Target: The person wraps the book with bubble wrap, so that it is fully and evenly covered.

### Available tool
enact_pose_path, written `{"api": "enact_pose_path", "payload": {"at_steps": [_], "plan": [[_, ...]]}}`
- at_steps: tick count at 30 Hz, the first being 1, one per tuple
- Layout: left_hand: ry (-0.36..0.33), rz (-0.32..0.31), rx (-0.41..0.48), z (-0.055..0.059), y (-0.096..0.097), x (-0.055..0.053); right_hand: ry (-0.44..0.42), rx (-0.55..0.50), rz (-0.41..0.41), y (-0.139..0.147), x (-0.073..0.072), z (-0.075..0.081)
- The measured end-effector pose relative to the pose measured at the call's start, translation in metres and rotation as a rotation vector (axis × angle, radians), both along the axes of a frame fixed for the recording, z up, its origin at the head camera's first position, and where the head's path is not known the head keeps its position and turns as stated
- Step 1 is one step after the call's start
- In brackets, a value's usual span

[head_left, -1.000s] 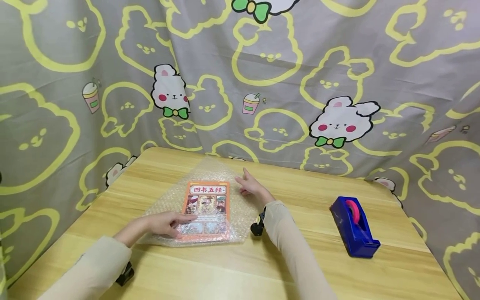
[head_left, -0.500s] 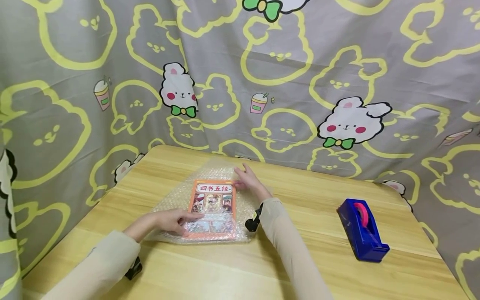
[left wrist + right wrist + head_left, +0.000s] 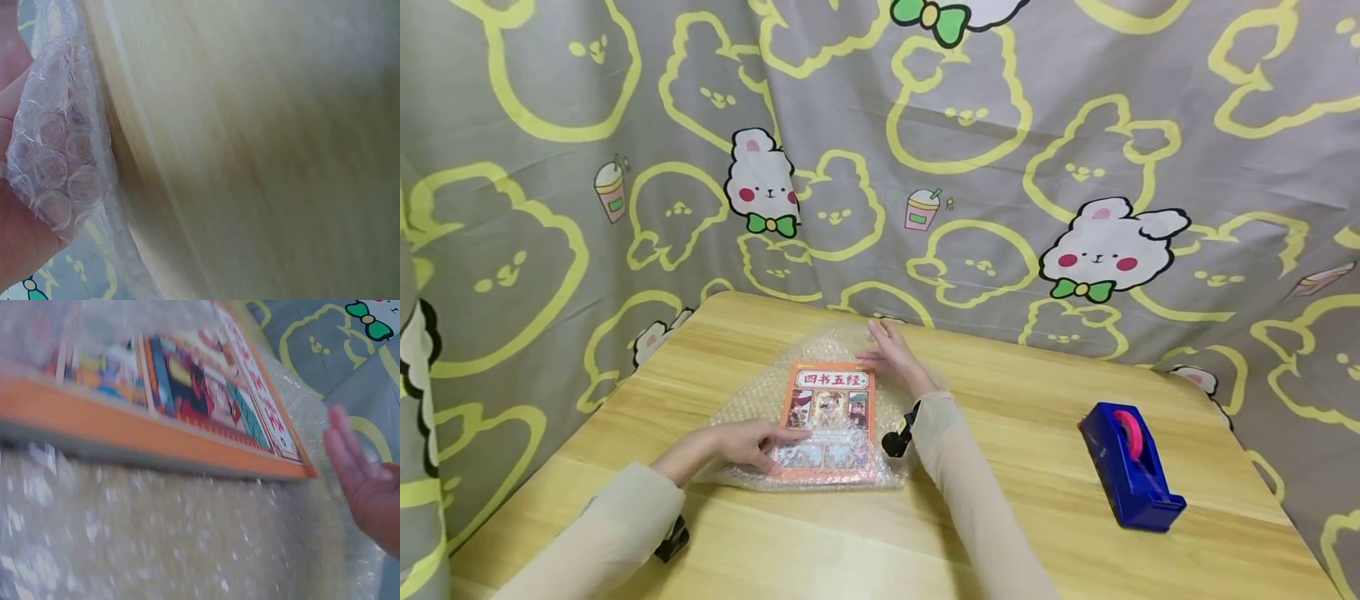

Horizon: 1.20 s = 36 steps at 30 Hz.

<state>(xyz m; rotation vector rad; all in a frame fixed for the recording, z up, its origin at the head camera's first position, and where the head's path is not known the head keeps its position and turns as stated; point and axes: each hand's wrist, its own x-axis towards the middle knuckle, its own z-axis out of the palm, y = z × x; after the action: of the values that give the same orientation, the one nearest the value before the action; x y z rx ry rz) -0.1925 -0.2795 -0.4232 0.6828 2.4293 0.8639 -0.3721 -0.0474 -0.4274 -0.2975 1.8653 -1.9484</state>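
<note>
An orange-bordered book (image 3: 831, 398) with a picture cover lies on a sheet of bubble wrap (image 3: 747, 402). A flap of the wrap covers its lower part. My left hand (image 3: 747, 443) holds this flap at the book's lower left, thumb and index finger spread over it. In the left wrist view, bubble wrap (image 3: 62, 159) lies between the thumb and fingers of that hand (image 3: 24, 240). My right hand (image 3: 897, 357) hovers by the book's upper right corner with fingers extended. From the right wrist, the hand (image 3: 369, 487) is apart from the book (image 3: 181, 394); whether it touches the wrap I cannot tell.
A blue tape dispenser (image 3: 1131, 467) with a pink-cored roll stands on the right of the wooden table (image 3: 1000, 392). A grey patterned curtain (image 3: 850, 125) hangs behind the table and along both its sides.
My right hand has moved left and inward, from the wrap's right side to the book's upper right corner. My left hand has stayed on the flap. The head view has shifted slightly.
</note>
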Motion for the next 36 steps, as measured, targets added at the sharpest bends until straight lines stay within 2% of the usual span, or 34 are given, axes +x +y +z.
{"api": "enact_pose_path", "payload": {"at_steps": [5, 8, 12, 19, 26, 28, 33, 36], "plan": [[0.006, -0.003, 0.008, -0.001, 0.000, 0.001, 0.008, -0.098, 0.068, -0.006, 0.001, 0.002], [0.015, -0.016, 0.011, 0.000, -0.001, 0.001, 0.023, -0.172, 0.114, -0.011, 0.005, 0.008], [0.004, -0.028, 0.011, 0.000, -0.002, 0.001, 0.040, -0.209, 0.179, -0.019, 0.012, 0.019], [0.006, -0.019, 0.010, 0.000, 0.000, 0.000, 0.066, -0.145, 0.276, -0.025, 0.020, 0.024], [0.004, 0.028, -0.051, 0.007, 0.009, 0.001, 0.075, -0.022, 0.348, -0.011, 0.031, 0.015], [0.037, 0.040, -0.080, 0.009, 0.012, 0.001, 0.074, 0.011, 0.381, -0.006, 0.034, 0.012], [0.226, 0.075, -0.242, 0.013, 0.020, 0.004, 0.096, 0.169, 0.531, 0.001, 0.040, 0.004], [0.313, 0.093, -0.311, 0.015, 0.025, 0.005, 0.114, 0.246, 0.572, 0.003, 0.042, -0.002]]}}
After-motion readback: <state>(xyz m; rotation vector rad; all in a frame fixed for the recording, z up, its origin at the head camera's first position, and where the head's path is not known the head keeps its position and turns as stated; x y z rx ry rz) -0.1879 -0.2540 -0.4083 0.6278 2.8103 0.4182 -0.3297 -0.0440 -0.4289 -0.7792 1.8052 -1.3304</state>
